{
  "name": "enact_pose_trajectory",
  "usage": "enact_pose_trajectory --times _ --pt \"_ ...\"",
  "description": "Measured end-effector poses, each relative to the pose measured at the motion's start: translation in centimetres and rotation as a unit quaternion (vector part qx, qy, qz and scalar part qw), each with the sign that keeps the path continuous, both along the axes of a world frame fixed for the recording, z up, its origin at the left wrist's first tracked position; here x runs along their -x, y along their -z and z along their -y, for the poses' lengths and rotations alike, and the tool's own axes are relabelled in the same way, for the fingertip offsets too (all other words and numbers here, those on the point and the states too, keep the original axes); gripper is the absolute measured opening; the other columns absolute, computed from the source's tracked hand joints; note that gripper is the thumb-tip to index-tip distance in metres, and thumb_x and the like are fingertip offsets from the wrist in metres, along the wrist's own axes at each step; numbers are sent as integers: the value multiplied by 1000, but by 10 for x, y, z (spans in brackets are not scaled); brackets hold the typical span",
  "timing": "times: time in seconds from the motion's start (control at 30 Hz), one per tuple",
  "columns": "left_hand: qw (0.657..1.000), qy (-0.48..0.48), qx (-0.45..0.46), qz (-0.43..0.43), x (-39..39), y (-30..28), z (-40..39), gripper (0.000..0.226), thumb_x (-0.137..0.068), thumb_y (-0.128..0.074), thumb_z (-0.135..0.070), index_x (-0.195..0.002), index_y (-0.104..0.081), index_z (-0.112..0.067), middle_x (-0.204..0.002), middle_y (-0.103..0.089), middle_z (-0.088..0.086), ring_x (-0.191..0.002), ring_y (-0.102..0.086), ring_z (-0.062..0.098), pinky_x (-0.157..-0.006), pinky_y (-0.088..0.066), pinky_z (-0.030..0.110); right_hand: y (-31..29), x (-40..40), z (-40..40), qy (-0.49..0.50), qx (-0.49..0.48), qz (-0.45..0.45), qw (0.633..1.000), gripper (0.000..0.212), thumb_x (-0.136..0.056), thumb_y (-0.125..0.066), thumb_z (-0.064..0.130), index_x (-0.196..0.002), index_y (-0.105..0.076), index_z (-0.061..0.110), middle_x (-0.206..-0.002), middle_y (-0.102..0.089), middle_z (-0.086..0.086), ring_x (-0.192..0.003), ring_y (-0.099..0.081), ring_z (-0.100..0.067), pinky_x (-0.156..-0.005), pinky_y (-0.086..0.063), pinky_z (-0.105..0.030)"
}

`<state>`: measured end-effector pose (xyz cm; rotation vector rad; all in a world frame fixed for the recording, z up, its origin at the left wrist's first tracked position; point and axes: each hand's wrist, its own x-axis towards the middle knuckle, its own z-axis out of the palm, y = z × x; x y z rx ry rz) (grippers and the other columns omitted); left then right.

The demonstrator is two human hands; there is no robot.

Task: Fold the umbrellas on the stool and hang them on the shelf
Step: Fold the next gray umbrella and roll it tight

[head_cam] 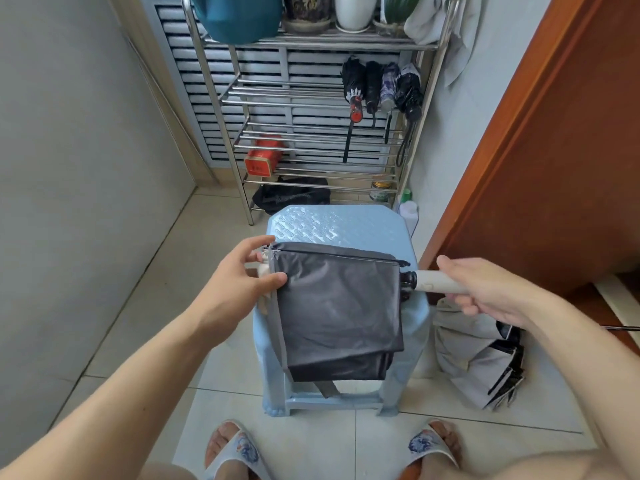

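Two hands are working at mid-frame: we are gripping the dark grey umbrella's (341, 306) cream handle (438, 281) with our right hand (485, 289), pinching its tip with our left hand (242, 271) above the pale-blue plastic stool (332, 223), and should be smoothing panels flat before rolling.

The right hand (485, 289) grips the pale handle (434, 281) of a grey umbrella (337, 306) held level over the blue stool (332, 223). The left hand (239, 271) pinches its far tip, canopy hanging between both hands. Beyond the hands, four folded umbrellas (382, 88) hang on the metal shelf (294, 84)
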<state>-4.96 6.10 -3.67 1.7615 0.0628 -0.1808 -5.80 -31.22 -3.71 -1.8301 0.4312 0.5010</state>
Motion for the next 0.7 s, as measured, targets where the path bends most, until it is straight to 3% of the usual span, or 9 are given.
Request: enact_pose_trajectory --times 0.07,0.13,0.23,0.33,0.43,0.53,0.57,0.63,0.7 --pt "998 -2 12 58 0 -4 0 64 -85 -76 7 -125 -63 -41 -123 -59 0 -102 -67 9 -84 -56 25 -1 -4 -1 62 -75 97 990 24 -108 -48 25 -100 -60 6 -81 -44 -7 -58 -37 -10 -56 -43 -25" --pt "990 9 -35 135 -2 -9 -1 73 -85 -74 11 -129 -56 -45 -131 -54 -1 -119 -58 8 -96 -53 25 -4 -9 -4 97 -114 154 977 13 -106 -50 15 -105 -60 8 -96 -48 -10 -67 -42 -11 -77 -53 -30" --pt "976 34 -128 171 -2 -2 0 88 -83 -77 6 -141 -39 -48 -136 -39 -5 -121 -46 -11 -102 -44 10 4 -8 -2 63 -31 151 986 9 -104 -56 10 -108 -63 13 -120 -55 -7 -89 -59 -15 -93 -56 -35" --pt "986 51 -118 104 -1 11 1 95 -81 -80 4 -148 -33 -43 -135 -46 -5 -116 -56 -6 -102 -50 18 10 -8 -3 44 36 117 991 9 -102 -62 16 -106 -68 21 -135 -58 -4 -113 -62 -22 -96 -55 -38" --pt "996 45 -59 41 -3 5 -5 88 -85 -77 6 -146 -37 -44 -125 -57 -5 -114 -62 -1 -96 -53 21 -1 -7 -10 32 220 109 969 10 -99 -64 29 -107 -68 26 -131 -56 -4 -119 -54 -28 -99 -46 -40" --pt "998 49 -43 -12 -6 -6 -15 72 -89 -68 12 -138 -53 -38 -124 -65 -1 -114 -67 9 -99 -54 32 -14 -3 -26 49 432 218 874 15 -96 -63 26 -111 -65 25 -130 -46 -4 -122 -40 -30 -98 -40 -42" --pt "998 24 -46 -24 -5 -9 -17 65 -89 -63 14 -133 -59 -35 -121 -67 0 -111 -68 13 -97 -54 34 -22 0 -37 53 431 278 857 12 -95 -62 22 -107 -67 23 -123 -50 -4 -117 -44 -28 -94 -41 -39" --pt "994 -66 -76 -32 -3 -12 -18 49 -89 -53 13 -112 -67 -28 -106 -69 2 -97 -68 21 -89 -53 39 -32 5 -56 21 352 338 873 9 -94 -62 17 -91 -69 22 -96 -62 1 -93 -55 -23 -77 -38 -30" --pt "984 -114 -138 -17 4 -18 -16 34 -88 -51 5 -97 -67 -23 -87 -66 3 -81 -64 23 -78 -53 40 -39 11 -72 -26 297 293 908 16 -96 -59 21 -81 -66 26 -74 -66 8 -78 -59 -19 -69 -40 -30"
